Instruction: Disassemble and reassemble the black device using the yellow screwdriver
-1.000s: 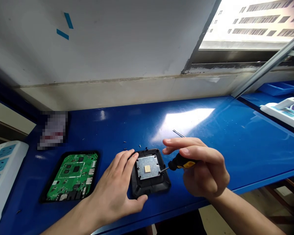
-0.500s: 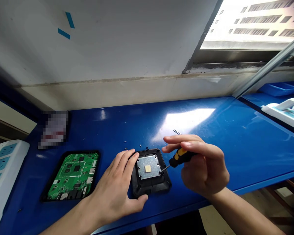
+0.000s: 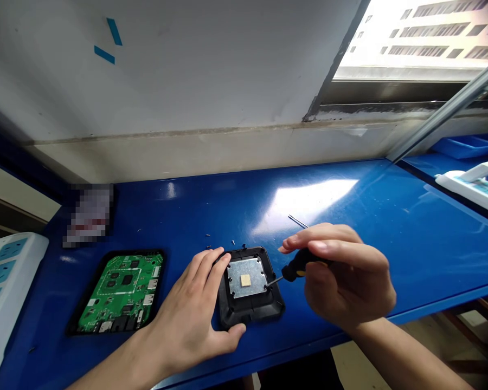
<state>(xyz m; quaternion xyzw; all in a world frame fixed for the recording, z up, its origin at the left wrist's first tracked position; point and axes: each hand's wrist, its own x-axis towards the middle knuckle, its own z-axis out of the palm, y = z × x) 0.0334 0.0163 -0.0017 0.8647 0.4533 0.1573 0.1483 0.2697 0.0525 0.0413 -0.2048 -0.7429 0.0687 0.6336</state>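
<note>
A black plastic cover (image 3: 254,315) lies on the blue table with its inside up. A silvery metal plate (image 3: 255,265) is fixed in it, with a small square beige pad (image 3: 245,280) near its middle. My left hand (image 3: 191,309) steadies the cover, fingers over its left edge and thumb at the front. In my right hand (image 3: 352,279) is a screwdriver (image 3: 296,265) with a black and yellow handle. Its tip touches the plate's lower right corner, where a dark screw seems to sit. My right index finger is stretched out above the handle.
A green circuit board (image 3: 124,287) rests in a black housing on the left. Loose screws (image 3: 233,242) lie behind the cover. A thin metal shaft (image 3: 297,220) shows beyond my right hand. Power strips (image 3: 32,254) stand at both sides, and a blue tray (image 3: 466,146) is at far right.
My right hand has shifted slightly right and its fingers have turned the screwdriver handle, whose yellow part now shows lower. The tip stays at the same corner. My left hand and the cover hold still.
</note>
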